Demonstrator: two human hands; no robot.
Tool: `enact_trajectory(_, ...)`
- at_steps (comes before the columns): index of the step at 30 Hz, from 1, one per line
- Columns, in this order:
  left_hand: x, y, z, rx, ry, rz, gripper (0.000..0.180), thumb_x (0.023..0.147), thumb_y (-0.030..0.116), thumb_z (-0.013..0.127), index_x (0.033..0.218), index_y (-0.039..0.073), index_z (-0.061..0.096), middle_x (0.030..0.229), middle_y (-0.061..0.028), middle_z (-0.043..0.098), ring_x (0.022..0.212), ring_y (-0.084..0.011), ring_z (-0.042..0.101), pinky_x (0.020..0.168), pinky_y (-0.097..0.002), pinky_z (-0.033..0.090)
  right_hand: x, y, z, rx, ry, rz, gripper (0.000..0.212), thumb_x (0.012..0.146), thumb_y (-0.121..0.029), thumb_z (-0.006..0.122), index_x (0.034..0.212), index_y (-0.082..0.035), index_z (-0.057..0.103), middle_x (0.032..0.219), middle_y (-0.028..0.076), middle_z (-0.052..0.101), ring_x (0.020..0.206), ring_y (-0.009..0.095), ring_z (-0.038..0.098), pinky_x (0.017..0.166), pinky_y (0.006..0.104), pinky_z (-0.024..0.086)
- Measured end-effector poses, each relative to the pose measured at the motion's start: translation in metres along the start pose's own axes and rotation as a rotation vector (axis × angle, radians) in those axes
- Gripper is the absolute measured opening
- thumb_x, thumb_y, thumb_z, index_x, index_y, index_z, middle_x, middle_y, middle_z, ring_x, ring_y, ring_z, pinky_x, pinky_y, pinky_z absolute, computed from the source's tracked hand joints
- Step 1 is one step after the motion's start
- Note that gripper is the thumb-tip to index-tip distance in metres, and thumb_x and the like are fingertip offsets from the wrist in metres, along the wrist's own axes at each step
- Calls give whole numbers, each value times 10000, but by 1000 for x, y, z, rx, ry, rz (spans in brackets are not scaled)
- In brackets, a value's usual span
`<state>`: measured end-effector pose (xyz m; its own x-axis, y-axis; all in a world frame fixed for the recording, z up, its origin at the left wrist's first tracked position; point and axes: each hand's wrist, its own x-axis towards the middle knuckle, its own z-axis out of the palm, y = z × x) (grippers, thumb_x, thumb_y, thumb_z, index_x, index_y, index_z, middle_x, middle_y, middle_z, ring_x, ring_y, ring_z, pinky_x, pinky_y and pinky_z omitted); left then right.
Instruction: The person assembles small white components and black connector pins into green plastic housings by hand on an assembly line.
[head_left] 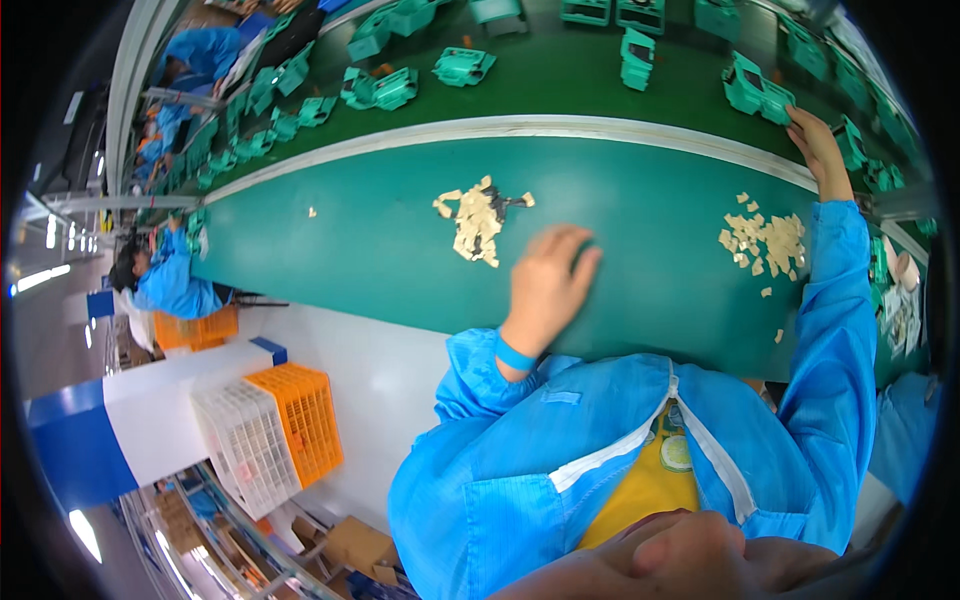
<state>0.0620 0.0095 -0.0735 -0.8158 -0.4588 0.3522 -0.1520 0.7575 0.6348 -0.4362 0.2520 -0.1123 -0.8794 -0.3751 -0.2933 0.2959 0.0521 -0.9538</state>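
My right hand (820, 148) reaches across to the far belt at the right. Its fingertips grip the right end of a teal plastic housing (752, 90). My left hand (550, 285), with a blue band at the wrist, hovers over the green work surface (370, 230). Its fingers bend slightly, the thumb stands apart, and I see nothing held; motion blurs it a little. Just beyond and left of it lies a pile of small cream-coloured pieces (475, 228) mixed with black ones. A second pile of cream pieces (765, 240) lies near my right forearm.
More teal housings (464, 66) stand in rows on the dark green belt, behind a pale metal rail (520, 126). White and orange crates (295, 425) stand at the lower left. A co-worker in blue (175, 275) sits farther left. White bags (903, 318) lie at the right.
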Motion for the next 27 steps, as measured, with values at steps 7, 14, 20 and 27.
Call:
enact_trajectory(7,24,-67,-22,248,112,-255,168,876,153,742,957,10,707,911,-150,659,838,-327,650,729,-440,532,-175,-72,126,-517,-233,-490,372,996,-266,656,1261,-5,645,1168,90,695,1119,180,628,993,301,454)
enact_trajectory(14,49,-86,-15,205,-78,-298,200,874,199,754,887,2,720,809,-130,669,729,-289,641,689,-399,516,-361,-93,206,-693,-887,-1288,298,778,-143,694,1060,-49,712,716,11,541,621,190,503,591,344,424)
enact_trajectory(20,58,-73,-10,-23,-46,-406,196,920,176,730,931,-17,703,771,-61,675,694,-153,605,642,-317,496,-391,-111,216,-647,-896,-1402,373,721,-180,689,1086,-121,738,635,-31,329,551,121,377,522,274,354)
enact_trajectory(27,47,-67,-14,-655,110,-579,128,938,138,723,965,17,690,806,1,662,720,-80,583,641,-237,459,-403,-100,202,-758,-526,-1557,407,742,-197,718,1143,-262,743,642,-18,433,554,130,376,486,282,316)
